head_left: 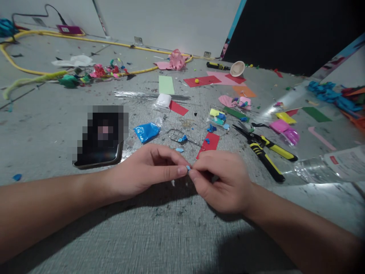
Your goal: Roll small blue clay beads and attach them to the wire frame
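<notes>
Between the fingertips of both hands is a tiny light-blue piece of modelling clay (188,168). My left hand (151,167) pinches it from the left with thumb and forefinger. From the right, my right hand (224,179) closes on it, its other fingers curled in. Just beyond the hands lies a bent wire shape (173,134) with blue bits of clay (182,139) on it. A red paper piece (212,142) is right behind my right hand. A bag of blue clay (147,131) sits behind my left hand.
A phone (99,137) lies to the left. Pliers with yellow-black handles (265,152) and a clear plastic bottle (333,165) are at the right. Thin wires (134,95), a bag of white clay (163,101) and paper scraps lie farther back, before a yellow cable (114,45).
</notes>
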`<action>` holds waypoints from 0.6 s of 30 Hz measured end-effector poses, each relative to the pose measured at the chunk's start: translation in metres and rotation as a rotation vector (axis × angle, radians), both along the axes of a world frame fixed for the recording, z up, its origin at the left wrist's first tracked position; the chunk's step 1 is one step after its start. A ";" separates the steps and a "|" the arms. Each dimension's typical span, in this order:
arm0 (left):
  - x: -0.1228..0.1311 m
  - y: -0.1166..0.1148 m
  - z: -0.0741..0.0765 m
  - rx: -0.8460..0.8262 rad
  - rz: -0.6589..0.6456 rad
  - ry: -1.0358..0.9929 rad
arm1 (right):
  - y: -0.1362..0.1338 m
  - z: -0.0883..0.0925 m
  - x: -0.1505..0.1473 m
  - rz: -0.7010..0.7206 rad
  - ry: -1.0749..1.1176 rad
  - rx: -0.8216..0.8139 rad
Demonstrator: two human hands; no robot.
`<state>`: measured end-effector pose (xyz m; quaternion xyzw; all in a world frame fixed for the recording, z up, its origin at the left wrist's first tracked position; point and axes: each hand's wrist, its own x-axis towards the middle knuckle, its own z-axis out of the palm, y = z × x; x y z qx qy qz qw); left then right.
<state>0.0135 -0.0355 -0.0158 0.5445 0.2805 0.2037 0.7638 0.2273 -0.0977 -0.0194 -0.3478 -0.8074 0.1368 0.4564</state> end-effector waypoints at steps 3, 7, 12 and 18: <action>0.000 0.000 0.000 0.001 -0.003 0.002 | 0.000 0.000 0.000 0.007 0.003 -0.002; 0.000 0.000 0.000 -0.002 -0.004 0.011 | 0.000 0.000 0.000 0.009 0.010 -0.002; 0.000 0.000 0.001 0.006 -0.014 0.019 | 0.000 -0.001 0.000 0.010 0.007 -0.015; 0.001 0.000 0.003 0.033 -0.032 0.013 | 0.000 -0.001 0.000 -0.001 -0.005 -0.001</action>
